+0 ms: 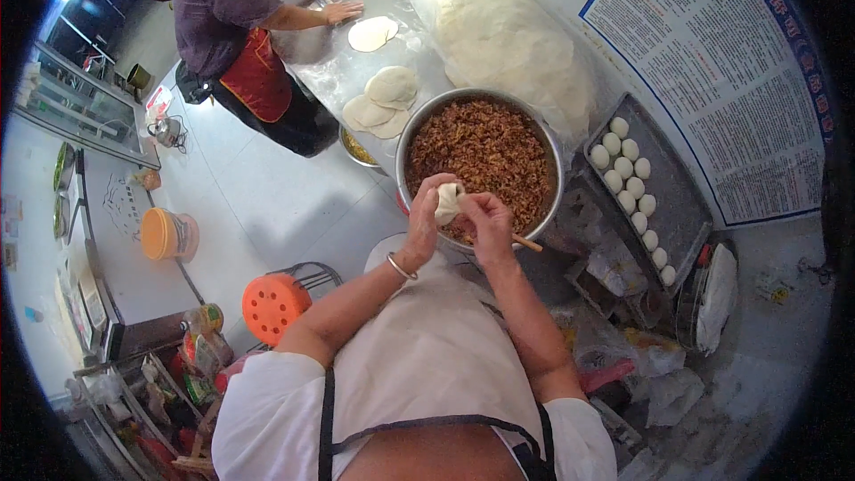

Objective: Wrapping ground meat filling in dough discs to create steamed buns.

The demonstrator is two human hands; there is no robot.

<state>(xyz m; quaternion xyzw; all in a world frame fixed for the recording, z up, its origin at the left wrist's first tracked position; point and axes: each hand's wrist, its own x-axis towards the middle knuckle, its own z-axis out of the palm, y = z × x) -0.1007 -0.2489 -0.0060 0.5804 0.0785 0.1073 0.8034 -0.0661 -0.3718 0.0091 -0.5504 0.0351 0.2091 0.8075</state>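
Over the near side of a steel bowl (560,177) of brown minced filling (477,147), a pale dough bun (446,206) is held between my two hands. My left hand (422,222) cups it from the left, and a bracelet circles that wrist. The fingers of my right hand (491,224) pinch the bun's gathered edge, where a small dark gap shows. A wooden handle (528,242) sticks out over the bowl's near rim, beside my right hand; its other end is hidden.
Flat dough rounds (384,100) lie on the floured metal table (427,70), near a large dough mass (501,33) under plastic. A black tray (674,214) at right holds several round buns (624,167). Across the table, a co-worker's hands (340,11) rest near another dough round (371,35). An orange stool (275,307) stands left.
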